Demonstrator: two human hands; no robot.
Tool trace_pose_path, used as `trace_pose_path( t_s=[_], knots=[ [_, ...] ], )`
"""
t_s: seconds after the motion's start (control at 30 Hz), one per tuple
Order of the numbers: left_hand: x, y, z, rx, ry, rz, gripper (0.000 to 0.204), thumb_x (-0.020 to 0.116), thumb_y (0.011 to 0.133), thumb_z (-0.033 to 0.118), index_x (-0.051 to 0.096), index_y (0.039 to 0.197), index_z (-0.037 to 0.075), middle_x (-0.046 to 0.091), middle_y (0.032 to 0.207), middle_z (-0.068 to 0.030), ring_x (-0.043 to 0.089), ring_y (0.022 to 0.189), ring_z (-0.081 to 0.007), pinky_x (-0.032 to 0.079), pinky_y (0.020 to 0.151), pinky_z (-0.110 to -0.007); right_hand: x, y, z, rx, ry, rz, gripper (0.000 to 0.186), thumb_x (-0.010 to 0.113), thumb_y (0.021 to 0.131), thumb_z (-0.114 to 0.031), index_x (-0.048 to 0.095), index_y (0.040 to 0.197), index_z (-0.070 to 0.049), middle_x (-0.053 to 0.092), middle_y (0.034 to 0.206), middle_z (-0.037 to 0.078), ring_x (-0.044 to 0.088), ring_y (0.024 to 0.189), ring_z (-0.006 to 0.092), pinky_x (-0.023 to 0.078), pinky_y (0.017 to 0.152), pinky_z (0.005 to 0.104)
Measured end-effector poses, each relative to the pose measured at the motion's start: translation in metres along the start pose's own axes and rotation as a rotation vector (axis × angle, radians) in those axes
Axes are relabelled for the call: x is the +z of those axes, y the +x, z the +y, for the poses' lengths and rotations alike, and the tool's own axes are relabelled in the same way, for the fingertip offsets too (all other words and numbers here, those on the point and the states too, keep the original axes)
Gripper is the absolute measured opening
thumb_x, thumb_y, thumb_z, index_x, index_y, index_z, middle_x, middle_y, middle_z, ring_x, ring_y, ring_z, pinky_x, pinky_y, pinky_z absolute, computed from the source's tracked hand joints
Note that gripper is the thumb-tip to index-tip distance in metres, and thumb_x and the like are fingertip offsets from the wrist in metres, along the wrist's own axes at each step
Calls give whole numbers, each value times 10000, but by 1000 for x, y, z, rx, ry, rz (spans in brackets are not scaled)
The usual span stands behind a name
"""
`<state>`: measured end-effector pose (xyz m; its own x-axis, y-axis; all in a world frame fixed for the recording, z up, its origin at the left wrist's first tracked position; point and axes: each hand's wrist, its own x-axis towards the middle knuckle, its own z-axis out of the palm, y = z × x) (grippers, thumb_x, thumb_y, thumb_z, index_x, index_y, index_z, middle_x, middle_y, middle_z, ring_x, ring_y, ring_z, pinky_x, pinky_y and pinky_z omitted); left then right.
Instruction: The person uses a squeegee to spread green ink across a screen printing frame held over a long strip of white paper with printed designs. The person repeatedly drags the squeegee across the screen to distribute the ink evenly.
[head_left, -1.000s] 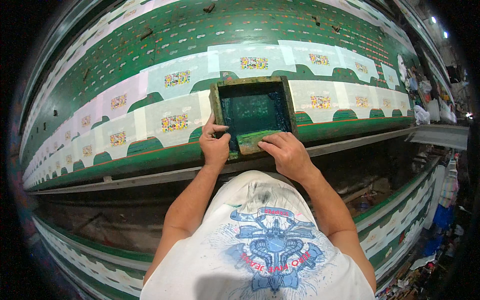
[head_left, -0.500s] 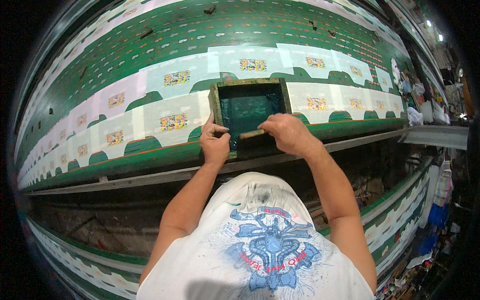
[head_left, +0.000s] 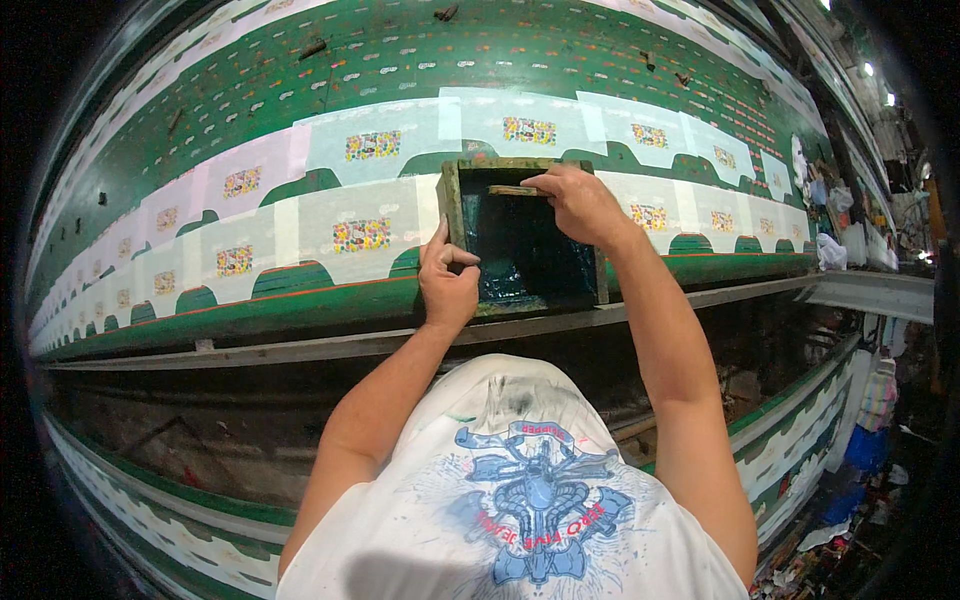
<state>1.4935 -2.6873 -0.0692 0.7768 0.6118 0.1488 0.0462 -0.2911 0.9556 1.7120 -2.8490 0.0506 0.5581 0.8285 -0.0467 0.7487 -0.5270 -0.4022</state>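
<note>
A wooden screen-printing frame [head_left: 454, 205] with a dark, wet-looking mesh [head_left: 510, 245] lies over the near row of fabric pieces. My left hand [head_left: 448, 285] grips the frame's left side, with a finger stretched along the outer edge and the thumb bent in toward the index finger. Inside the frame, close to its far rail, my right hand [head_left: 582, 208] is closed on the right end of a wooden-handled squeegee [head_left: 513, 190]. Pale fabric pieces [head_left: 295, 235] with cut-out curves and colourful printed blocks [head_left: 361, 235] stretch away on both sides. What lies under the frame is hidden.
The long green printing table [head_left: 500, 65] bears rows of small marks and a few dark lumps [head_left: 313, 50]. A metal rail [head_left: 270, 352] runs along its near edge. Behind me, another table [head_left: 800, 450] holds pale pieces. Bags and cloth [head_left: 835, 215] are heaped at the far right.
My right hand has pushed the squeegee from the near part of the frame to its far rail. My left hand remains at the left side. The whole view has shifted slightly.
</note>
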Motion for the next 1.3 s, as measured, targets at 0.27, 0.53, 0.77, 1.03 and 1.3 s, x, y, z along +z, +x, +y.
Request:
trace_pose_path(
  t_s=[0.27,0.53,0.77,1.03,1.3],
  knots=[
    [-3,2,1,-49,-62,-25,120,747,783,-58,758,847,43,559,1686,-320,610,1481,-386,435,1226,-444,20,-54,-22,-137,8,113,467,670,869,131,817,1280,-35,792,1123,193,732,1073,396,591,970,499],
    [-3,2,5,-120,-52,-22,126,721,784,-54,769,839,49,563,1705,-261,578,1474,-401,437,1235,-466,28,-108,-50,-144,-9,114,446,722,837,57,821,1252,-72,782,1131,129,709,1037,346,555,933,468],
    [-2,3,-2,-62,-27,-7,149,738,751,-43,778,858,52,593,1654,-320,598,1471,-421,438,1235,-460,30,-126,-41,-183,123,154,402,811,841,-28,802,1240,-78,787,1172,120,727,1073,347,570,954,473],
    [47,-4,44,-52,-77,8,166,704,781,-96,736,877,36,575,1681,-302,560,1505,-380,402,1258,-453,31,-177,28,-124,257,430,386,820,831,23,796,1206,-65,782,1228,129,716,1243,382,560,1043,522],
    [191,-24,60,67,-104,7,175,723,761,-85,738,867,53,566,1697,-293,566,1507,-393,402,1257,-458,-3,-249,133,5,277,490,367,801,839,76,817,1183,-52,793,1244,142,724,1241,389,561,1064,515]
  ],
)
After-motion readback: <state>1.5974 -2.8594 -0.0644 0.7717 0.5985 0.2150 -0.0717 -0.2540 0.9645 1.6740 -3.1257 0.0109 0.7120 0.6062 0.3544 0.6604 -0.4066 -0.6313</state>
